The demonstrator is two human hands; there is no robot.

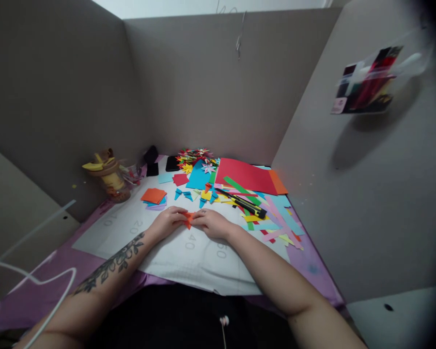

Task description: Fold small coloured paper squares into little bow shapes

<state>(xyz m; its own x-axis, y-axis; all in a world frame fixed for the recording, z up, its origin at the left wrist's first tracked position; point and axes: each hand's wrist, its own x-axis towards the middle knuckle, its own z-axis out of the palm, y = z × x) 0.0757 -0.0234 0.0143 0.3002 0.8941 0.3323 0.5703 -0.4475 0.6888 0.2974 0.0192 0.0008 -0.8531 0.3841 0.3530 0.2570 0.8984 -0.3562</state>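
Both my hands rest on a white cutting mat (189,261) and meet over a small folded orange paper piece (189,219). My left hand (169,220) pinches its left side with curled fingers. My right hand (213,223) presses and pinches its right side, fingers closed on the paper. Just beyond my hands lie small blue folded paper pieces (183,194) and a stack of square papers with an orange sheet on top (153,196).
A red sheet (245,175), coloured strips (276,225) and a yellow-black utility knife (249,204) lie right of my hands. Finished paper stars (194,157) pile at the back beside a black phone (172,163). A jar with a yellow lid (109,177) stands left. Grey partition walls surround the desk.
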